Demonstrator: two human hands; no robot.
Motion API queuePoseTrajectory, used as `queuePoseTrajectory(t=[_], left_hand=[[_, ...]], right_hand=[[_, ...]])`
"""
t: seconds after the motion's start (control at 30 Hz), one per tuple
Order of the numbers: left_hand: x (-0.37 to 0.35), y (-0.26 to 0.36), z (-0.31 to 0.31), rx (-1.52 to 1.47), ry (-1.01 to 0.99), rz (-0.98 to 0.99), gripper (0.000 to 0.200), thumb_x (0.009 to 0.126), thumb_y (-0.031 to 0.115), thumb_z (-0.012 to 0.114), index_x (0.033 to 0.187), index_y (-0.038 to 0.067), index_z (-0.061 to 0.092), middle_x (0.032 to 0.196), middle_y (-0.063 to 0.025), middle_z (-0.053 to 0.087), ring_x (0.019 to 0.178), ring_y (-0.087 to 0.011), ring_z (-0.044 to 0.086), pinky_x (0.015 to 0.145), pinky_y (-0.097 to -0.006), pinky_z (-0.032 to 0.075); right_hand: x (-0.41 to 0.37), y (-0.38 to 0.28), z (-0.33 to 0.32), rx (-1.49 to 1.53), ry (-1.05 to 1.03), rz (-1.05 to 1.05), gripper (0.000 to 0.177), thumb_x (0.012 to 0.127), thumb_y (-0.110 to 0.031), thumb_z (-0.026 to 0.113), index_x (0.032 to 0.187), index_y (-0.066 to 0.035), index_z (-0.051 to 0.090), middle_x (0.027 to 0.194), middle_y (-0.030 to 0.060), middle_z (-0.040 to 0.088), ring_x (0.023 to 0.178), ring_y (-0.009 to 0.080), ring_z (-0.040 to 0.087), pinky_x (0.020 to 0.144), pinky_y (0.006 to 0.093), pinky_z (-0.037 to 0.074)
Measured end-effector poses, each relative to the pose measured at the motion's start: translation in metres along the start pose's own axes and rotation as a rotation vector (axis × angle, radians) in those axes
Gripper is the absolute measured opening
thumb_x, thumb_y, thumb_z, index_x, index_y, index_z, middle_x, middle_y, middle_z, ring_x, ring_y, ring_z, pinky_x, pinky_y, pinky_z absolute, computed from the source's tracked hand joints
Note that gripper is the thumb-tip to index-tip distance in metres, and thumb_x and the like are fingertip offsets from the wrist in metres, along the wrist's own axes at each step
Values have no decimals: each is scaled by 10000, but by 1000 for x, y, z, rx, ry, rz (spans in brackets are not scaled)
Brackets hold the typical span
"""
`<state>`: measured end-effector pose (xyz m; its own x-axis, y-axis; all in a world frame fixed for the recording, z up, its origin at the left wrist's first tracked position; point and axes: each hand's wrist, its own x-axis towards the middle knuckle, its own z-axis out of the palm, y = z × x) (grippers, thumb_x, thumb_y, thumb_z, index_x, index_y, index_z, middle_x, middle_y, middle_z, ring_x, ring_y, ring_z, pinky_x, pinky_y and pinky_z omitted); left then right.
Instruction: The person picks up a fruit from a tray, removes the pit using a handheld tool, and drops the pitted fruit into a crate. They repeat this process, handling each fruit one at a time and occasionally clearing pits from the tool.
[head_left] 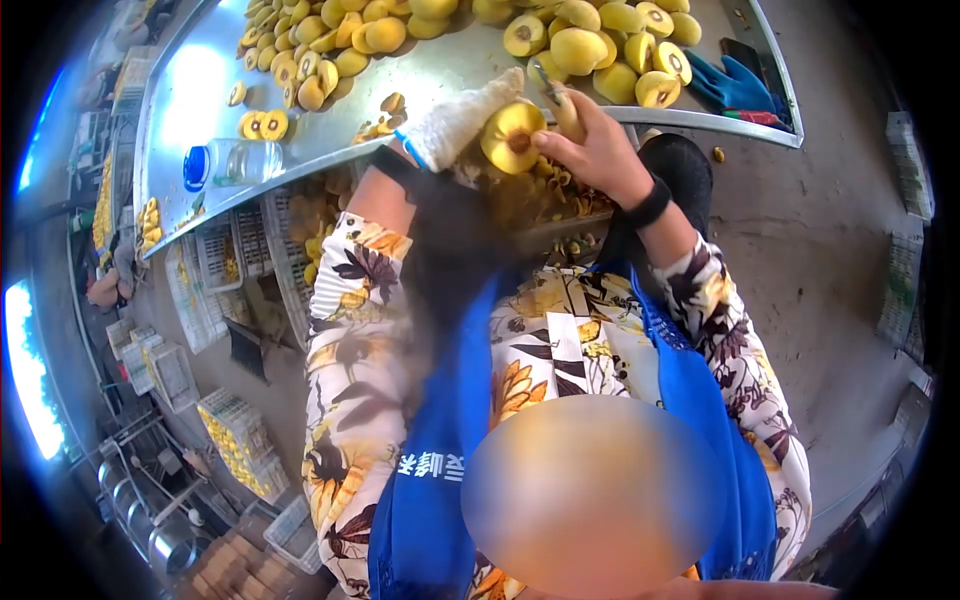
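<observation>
Two hands: the left hand (462,118), in a white glove, is clenched around a fruit half (513,136); the bare right hand (598,150) is closed on what looks like a small blade (541,78), with its fingers laid against the fruit's rim.
Fruit held: the yellow half is kept just above the near edge of the table (440,80), cut face and dark pit hollow turned toward the camera.
Step in hand: the hollow appears to be under work with the blade, the half being steadied by the gloved hand.
Next move: a firm hold from the left hand and a short, controlled turn of the blade are called for, since the bare fingers lie right beside the cutting point.
Near things: a heap of fruit (580,48) is piled on the far side of the table, with a few loose halves (262,124) to the left.
Farther things: a plastic bottle (232,162) is laid on its side at the left, and blue gloves (730,85) at the right end.
Edges: the table's raised rim runs just beneath both hands; crates (290,240) of fruit are stacked under it.
Open room: bare metal is left between the hands and the heap; open floor (820,250) is seen to the right.
</observation>
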<state>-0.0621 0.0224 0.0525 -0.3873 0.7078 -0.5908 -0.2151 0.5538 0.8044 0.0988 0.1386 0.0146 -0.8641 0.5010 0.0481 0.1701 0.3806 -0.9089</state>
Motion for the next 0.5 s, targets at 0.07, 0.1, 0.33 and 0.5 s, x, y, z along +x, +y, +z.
queuePoseTrajectory(t=[0.07,0.1,0.33,0.5], left_hand=[[-11,-11,5,-135,-76,51,595,867,617,429,1079,79,568,784,-48,631,513,-122,565,360,-207,396],[-19,-14,7,-277,-108,109,632,868,635,399,1121,76,551,812,-47,635,540,-120,575,373,-199,401],[-23,-56,54,-876,165,472,536,919,510,434,1209,64,500,1093,-72,576,1001,-184,532,907,-332,416],[-27,-63,55,-702,239,465,399,946,376,441,1113,29,544,990,-62,583,876,-140,548,776,-278,459]], right_hand=[[9,5,6,120,-135,2,551,784,-356,673,1166,12,523,922,169,655,831,229,634,748,338,495],[8,-11,4,240,-165,107,493,803,-338,664,1124,21,553,908,113,651,811,161,609,733,305,495],[-4,-5,40,416,23,244,281,879,-290,611,916,-23,532,592,27,516,420,87,464,363,233,342],[-6,-20,26,-132,164,49,401,793,-247,686,1110,-33,565,709,151,621,592,204,613,586,321,486]])
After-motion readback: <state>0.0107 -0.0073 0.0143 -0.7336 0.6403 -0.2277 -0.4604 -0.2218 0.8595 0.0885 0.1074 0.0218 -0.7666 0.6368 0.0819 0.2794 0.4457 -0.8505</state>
